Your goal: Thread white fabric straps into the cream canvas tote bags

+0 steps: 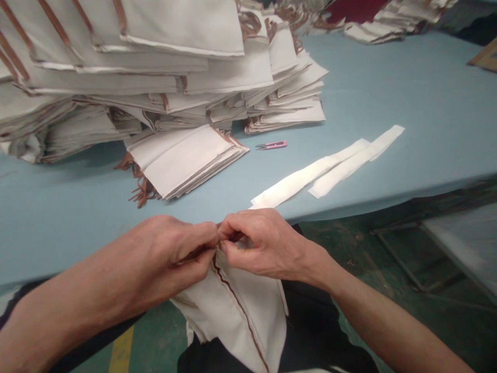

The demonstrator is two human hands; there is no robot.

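Observation:
A cream cloth bag [233, 316] with a brown-trimmed edge hangs from my hands, over my lap. Both hands pinch its upper end, their fingertips almost touching. My left hand [174, 254] is closed on the cloth from the left, and my right hand [260, 241] is closed on it from the right with thumb and forefinger. What lies right between the fingertips is mostly hidden. Just beyond the hands, on the blue-covered table [186, 217], lies a small stack of cream cloth bags [186, 160] with brown cords at its left end.
Large piles of cream cloth bags [155, 67] fill the table's back left. Pink-handled thread snips [272, 145] lie near two white strips [310, 173]. More cloth pieces [380, 28] sit at the far right. A metal frame [399, 259] stands below the table edge.

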